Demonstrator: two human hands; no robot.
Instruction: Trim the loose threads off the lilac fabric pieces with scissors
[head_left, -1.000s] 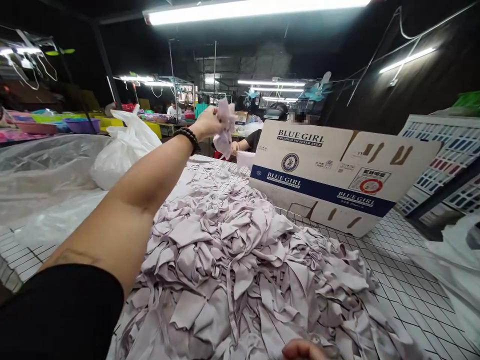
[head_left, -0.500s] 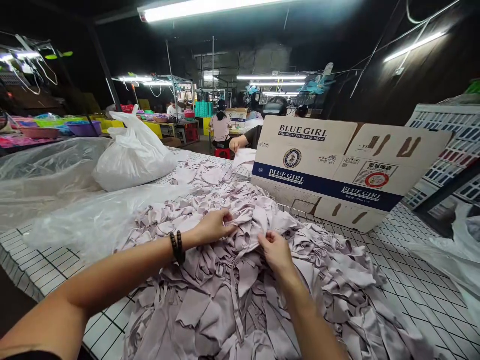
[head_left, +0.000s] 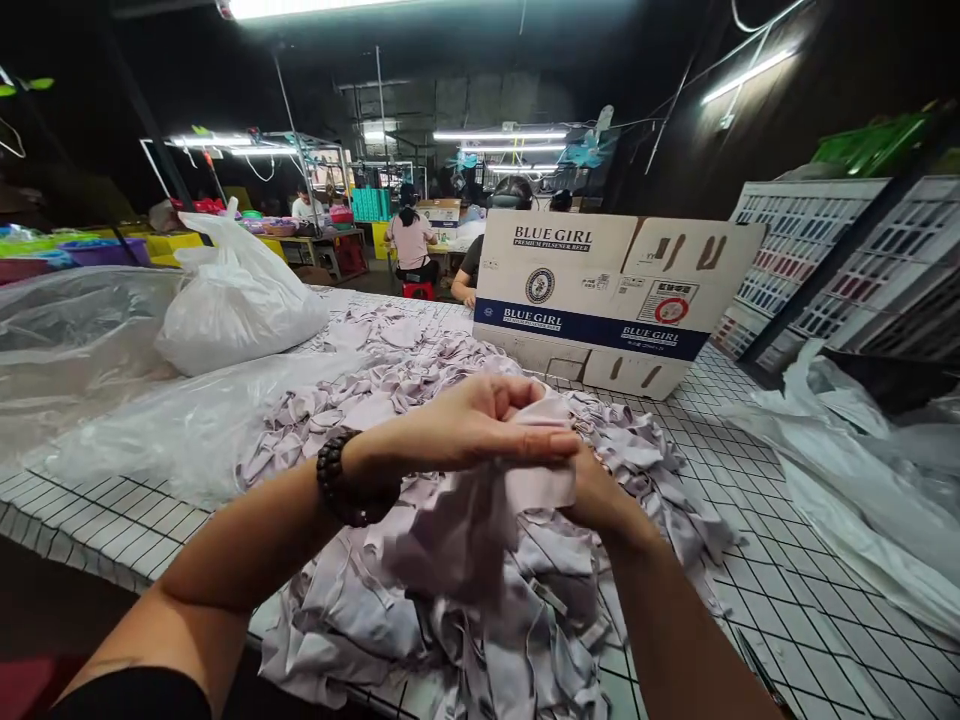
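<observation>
A pale mauve fabric piece [head_left: 461,535] hangs from my hands above a heap of similar fabric pieces [head_left: 337,610], its lower part blurred by motion. My left hand [head_left: 480,425], with a dark beaded bracelet [head_left: 337,480] on the wrist, is closed on its upper part, fingers curled and thumb stretched to the right. Close behind that thumb is my right hand [head_left: 600,495], gripping the right side of the same cloth. Its fingers are largely hidden by the cloth and the left hand.
A printed cardboard box [head_left: 592,300] stands behind the heap, with a co-worker's hand [head_left: 466,290] beside it. On the left sit a full white plastic bag [head_left: 240,310] and clear plastic sheeting [head_left: 150,430]. More plastic [head_left: 847,480] lies right on the gridded tabletop [head_left: 712,430].
My hands have come up from the heap and together, lifting a fabric piece between them. The view has turned somewhat right. The white cloth near the co-worker's hand no longer shows.
</observation>
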